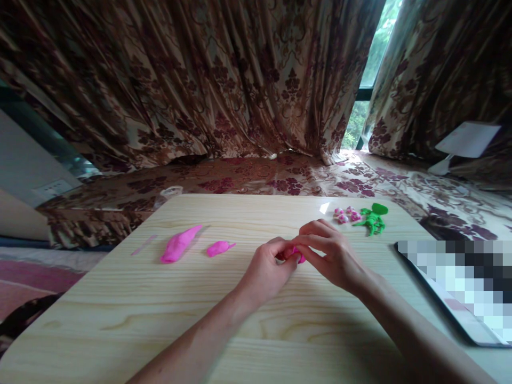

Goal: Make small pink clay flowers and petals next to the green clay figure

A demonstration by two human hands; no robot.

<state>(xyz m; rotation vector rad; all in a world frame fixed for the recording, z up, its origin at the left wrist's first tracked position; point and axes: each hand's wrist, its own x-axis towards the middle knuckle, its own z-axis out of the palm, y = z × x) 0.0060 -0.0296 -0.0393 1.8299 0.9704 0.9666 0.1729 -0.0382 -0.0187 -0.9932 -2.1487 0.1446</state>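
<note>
Above the middle of the table, my left hand [274, 266] and my right hand [330, 249] meet around a small piece of pink modelling clay [301, 257]. The fingers of both are closed on it and hide most of its shape. Left of them lies a small pink clay lump [218, 248] with a thin tail. Farther left is a larger pink clay lump [180, 245], tapered towards its upper right end. A thin pale pink strip [144, 245] lies beside it.
Several pink-and-white clay pieces [343, 215] sit at the back right of the wooden table [160, 320], next to green clay shapes [373, 220]. A tablet-like device [452, 298], its screen blurred, lies at the right edge. A white lamp [466, 141] stands beyond, near patterned curtains [248, 80].
</note>
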